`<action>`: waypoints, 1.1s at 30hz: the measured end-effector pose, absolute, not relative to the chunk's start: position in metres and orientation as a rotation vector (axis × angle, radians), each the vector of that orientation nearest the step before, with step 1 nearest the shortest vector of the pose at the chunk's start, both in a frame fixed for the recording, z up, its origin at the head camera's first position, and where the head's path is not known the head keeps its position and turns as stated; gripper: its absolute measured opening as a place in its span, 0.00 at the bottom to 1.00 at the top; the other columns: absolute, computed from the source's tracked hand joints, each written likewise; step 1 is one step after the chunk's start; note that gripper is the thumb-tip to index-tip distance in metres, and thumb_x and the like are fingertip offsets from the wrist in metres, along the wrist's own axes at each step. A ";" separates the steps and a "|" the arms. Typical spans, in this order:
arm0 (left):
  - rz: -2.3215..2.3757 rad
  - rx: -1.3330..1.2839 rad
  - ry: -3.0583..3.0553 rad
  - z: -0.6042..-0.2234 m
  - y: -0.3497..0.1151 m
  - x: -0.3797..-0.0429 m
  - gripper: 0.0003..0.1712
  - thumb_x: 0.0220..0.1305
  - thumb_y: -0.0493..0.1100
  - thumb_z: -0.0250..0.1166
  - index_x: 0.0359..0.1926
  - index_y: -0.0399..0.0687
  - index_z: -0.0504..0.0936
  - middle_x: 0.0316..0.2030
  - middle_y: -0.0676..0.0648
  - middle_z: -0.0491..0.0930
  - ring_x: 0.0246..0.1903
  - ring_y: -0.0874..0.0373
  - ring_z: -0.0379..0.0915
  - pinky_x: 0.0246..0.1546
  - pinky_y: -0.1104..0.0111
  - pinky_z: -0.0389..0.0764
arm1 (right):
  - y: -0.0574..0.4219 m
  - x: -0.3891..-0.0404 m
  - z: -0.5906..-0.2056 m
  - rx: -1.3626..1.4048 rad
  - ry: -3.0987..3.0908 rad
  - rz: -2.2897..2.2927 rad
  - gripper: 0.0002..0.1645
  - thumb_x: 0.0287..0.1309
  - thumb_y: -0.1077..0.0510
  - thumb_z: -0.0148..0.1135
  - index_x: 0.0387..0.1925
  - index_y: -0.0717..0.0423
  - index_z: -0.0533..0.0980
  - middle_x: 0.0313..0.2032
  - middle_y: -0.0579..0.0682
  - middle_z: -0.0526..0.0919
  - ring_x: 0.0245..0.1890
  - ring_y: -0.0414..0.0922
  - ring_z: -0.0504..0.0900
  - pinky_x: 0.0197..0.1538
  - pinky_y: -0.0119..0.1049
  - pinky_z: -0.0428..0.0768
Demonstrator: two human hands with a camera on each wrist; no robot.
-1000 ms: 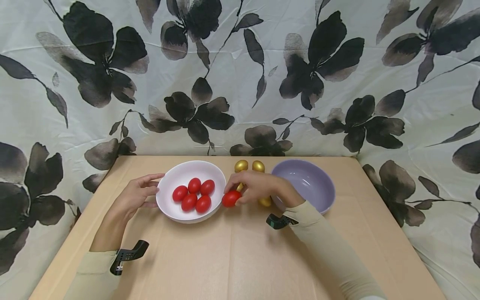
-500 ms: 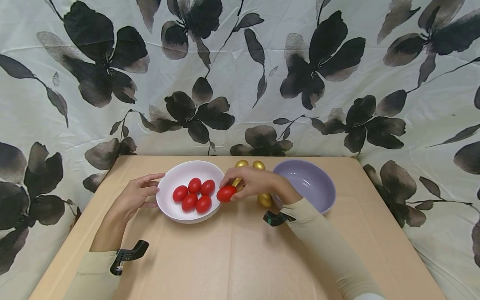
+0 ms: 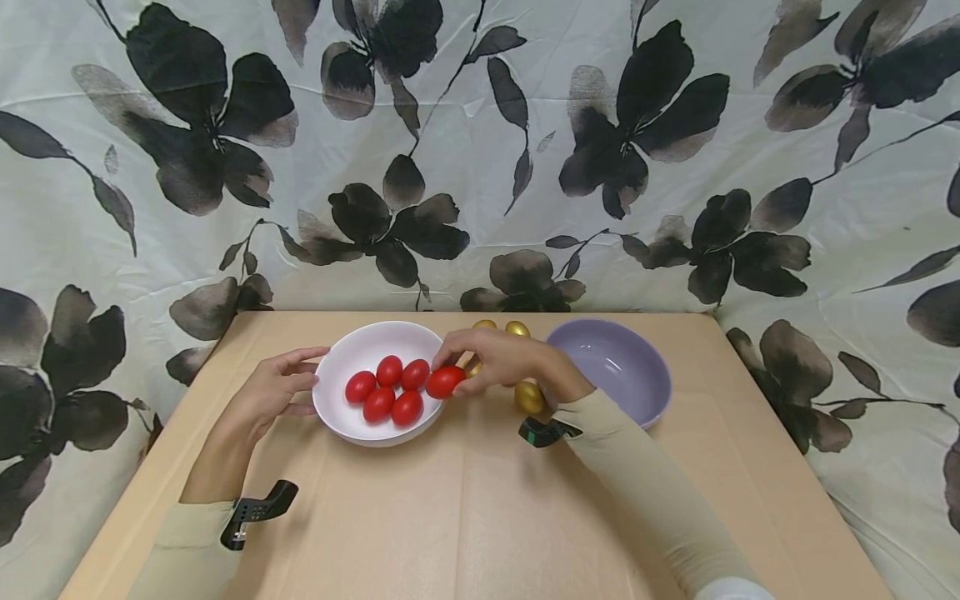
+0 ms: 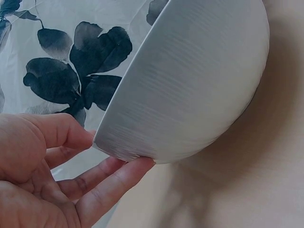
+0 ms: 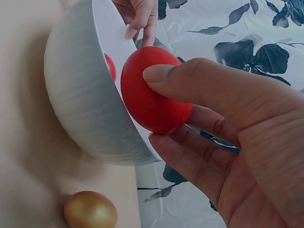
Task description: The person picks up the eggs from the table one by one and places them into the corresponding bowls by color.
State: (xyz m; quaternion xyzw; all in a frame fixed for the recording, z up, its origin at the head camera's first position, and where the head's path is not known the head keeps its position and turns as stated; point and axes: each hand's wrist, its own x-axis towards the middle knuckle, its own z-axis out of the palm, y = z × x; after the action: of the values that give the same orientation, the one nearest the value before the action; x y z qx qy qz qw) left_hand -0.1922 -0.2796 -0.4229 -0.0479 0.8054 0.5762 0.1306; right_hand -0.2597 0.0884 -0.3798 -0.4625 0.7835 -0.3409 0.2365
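Note:
My right hand (image 3: pixel 498 358) pinches a red egg (image 5: pixel 154 92) between thumb and fingertips. It holds the egg at the right rim of a white bowl (image 3: pixel 382 429); in the head view the egg overlaps that rim. Several more red eggs (image 3: pixel 378 406) lie together inside the bowl. At the bowl's left side, my left hand (image 3: pixel 273 387) holds the edge. In the left wrist view its fingertips (image 4: pixel 142 164) meet the rim and the outer wall.
Gold eggs lie right of the white bowl, partly hidden by my right hand; one gold egg (image 3: pixel 529 398) shows below the wrist. A purple bowl (image 3: pixel 622 367) stands behind the right forearm. Floral cloth (image 3: pixel 480 167) hangs behind the wooden table (image 3: pixel 420 517).
My right hand has carried the red egg left and slightly up, from beside the white bowl to its right rim. My left hand and the bowl have stayed put.

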 end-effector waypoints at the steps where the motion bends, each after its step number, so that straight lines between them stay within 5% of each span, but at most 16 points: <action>1: 1.673 -0.139 2.340 -0.423 -0.279 -0.192 0.32 0.73 0.34 0.55 0.76 0.45 0.63 0.67 0.28 0.67 0.49 0.52 0.80 0.42 0.53 0.88 | 0.088 -0.260 -0.380 -1.273 2.146 -0.934 0.24 0.56 0.62 0.73 0.55 0.50 0.81 0.53 0.43 0.81 0.54 0.42 0.79 0.56 0.42 0.85; 12: 1.678 -0.133 2.338 -0.423 -0.280 -0.193 0.33 0.73 0.34 0.55 0.77 0.45 0.63 0.67 0.28 0.67 0.49 0.52 0.80 0.42 0.53 0.88 | 0.078 -0.264 -0.378 -1.261 2.165 -0.892 0.22 0.57 0.61 0.73 0.54 0.45 0.81 0.53 0.40 0.80 0.55 0.40 0.78 0.55 0.38 0.85; 23: 1.667 -0.132 2.332 -0.424 -0.281 -0.193 0.33 0.73 0.35 0.54 0.77 0.46 0.62 0.67 0.28 0.67 0.49 0.53 0.80 0.43 0.53 0.88 | 0.065 -0.269 -0.378 -1.234 2.156 -0.843 0.23 0.57 0.63 0.73 0.54 0.47 0.82 0.53 0.42 0.81 0.55 0.41 0.78 0.60 0.49 0.83; 33: 1.656 -0.139 2.335 -0.424 -0.281 -0.193 0.33 0.73 0.35 0.54 0.77 0.46 0.62 0.68 0.28 0.67 0.51 0.50 0.80 0.44 0.52 0.87 | 0.056 -0.273 -0.380 -1.263 2.207 -0.736 0.22 0.57 0.62 0.73 0.54 0.48 0.82 0.52 0.42 0.81 0.52 0.39 0.79 0.54 0.30 0.83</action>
State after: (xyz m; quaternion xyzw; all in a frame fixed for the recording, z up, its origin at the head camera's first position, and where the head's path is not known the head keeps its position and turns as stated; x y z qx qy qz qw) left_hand -0.1935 -0.2811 -0.4240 -0.0480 0.8071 0.5722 0.1374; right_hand -0.2731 0.0562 -0.3797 -0.4626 0.8084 -0.2695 0.2448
